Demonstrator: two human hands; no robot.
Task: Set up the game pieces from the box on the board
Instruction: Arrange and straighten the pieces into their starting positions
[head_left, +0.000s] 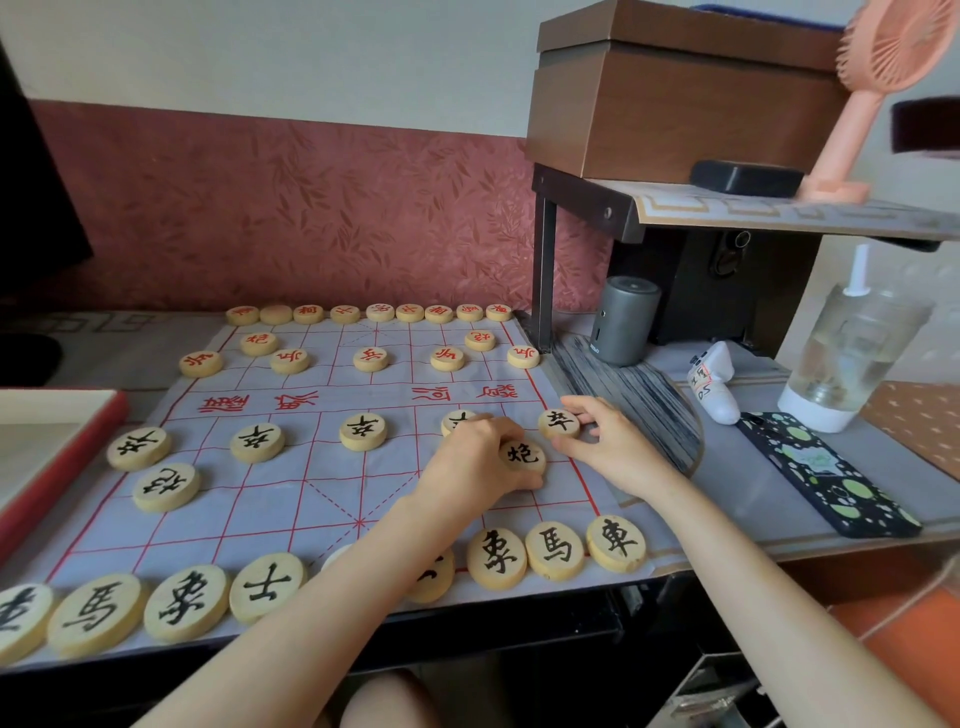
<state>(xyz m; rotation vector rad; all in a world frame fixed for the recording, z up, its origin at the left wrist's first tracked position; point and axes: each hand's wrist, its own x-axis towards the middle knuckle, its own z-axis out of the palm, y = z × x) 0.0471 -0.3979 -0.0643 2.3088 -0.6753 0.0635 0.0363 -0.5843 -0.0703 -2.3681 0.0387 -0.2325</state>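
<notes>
Head camera, looking down over a cloth xiangqi board (311, 499): the left hand (475, 465) curls its fingers round a black cannon disc (522, 456), thumb against the near edge, while the right hand (608, 447) pinches the rim of a black soldier disc (559, 423) between thumb and fingertips at the board's right edge line. From my remote seat I judge the set-up nearly complete. The red pieces (371, 358) are ranked on the far side. Black's back row (555, 551) lines the near edge, partly hidden by the left forearm. The red-rimmed box (88, 439) sits at the left, its inside mostly out of frame. To finish this step cleanly, I would slide the cannon onto the line crossing in the file above the right-hand horse, mirroring the other cannon (166, 487). It should be lowered flat, character up, so that it does not nudge the soldier half covered by the knuckles. The right hand's soldier wants centring on its crossing before the fingers let go, and the cloth pressed flat so that nothing creeps.
</notes>
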